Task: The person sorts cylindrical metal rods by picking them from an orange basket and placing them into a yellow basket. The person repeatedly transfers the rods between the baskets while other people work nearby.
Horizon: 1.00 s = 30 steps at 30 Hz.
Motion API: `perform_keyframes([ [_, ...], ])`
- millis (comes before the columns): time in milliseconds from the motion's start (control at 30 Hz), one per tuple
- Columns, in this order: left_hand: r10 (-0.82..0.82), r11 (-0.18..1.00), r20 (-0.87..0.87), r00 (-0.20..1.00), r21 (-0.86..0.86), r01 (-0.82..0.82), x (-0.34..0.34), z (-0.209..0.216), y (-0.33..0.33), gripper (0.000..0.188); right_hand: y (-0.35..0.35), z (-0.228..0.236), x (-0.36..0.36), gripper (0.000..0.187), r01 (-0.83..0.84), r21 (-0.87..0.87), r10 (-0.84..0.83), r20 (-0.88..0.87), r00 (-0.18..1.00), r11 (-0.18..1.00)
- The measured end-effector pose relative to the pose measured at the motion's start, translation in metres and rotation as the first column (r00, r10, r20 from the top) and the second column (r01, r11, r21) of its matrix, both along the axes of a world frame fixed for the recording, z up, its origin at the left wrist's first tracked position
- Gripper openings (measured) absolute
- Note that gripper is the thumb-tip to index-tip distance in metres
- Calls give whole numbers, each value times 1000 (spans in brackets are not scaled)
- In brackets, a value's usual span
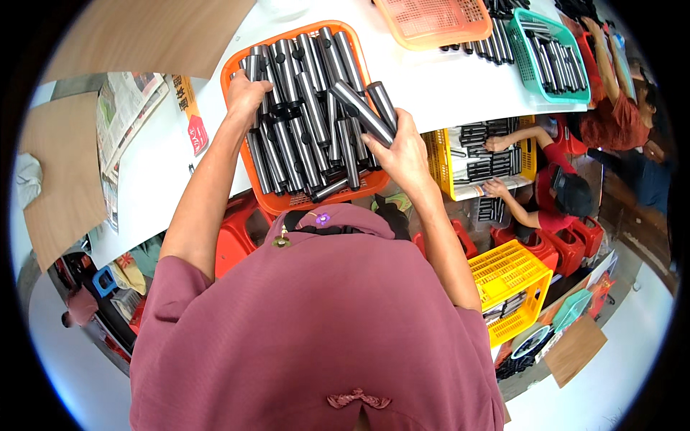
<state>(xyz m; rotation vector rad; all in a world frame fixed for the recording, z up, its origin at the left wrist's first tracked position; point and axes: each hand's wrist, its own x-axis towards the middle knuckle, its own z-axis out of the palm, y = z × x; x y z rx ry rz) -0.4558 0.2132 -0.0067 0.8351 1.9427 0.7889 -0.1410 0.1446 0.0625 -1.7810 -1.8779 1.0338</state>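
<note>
Fingers of the right hand (404, 152) pinch two black-and-silver tubes (364, 113) over the orange basket (366, 189); a snug grip should stop them slipping. Left hand (246, 98) fingers curl by another tube (253, 67), but I can't tell how tightly. Tubes fill this basket, and more lie in the green basket (522, 59).

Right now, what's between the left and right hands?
Black-and-silver tubes, heaped in the orange basket, lie between the left hand and right hand; the head view shows it.
</note>
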Motion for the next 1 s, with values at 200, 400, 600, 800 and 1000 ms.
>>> perform_keyframes([
  [200,-1,995,22,1000,-101,4,9,6,9,28,-45,-15,50,73,187,-3,-187,0,982,982],
  [400,-83,996,-455,887,-50,68,32,4,18,34,-86,-31,91,71,303,-9,-302,66,951,953],
  [600,-76,995,11,997,-66,76,-4,-23,36,24,-119,-38,111,76,403,17,-402,100,910,915],
  [800,33,991,325,945,-133,11,-26,-36,40,35,-162,-50,147,78,661,-55,-658,61,750,748],
  [1000,101,984,649,754,-178,22,-80,-59,30,46,-219,-61,201,75,899,-2,-893,115,436,439],
])
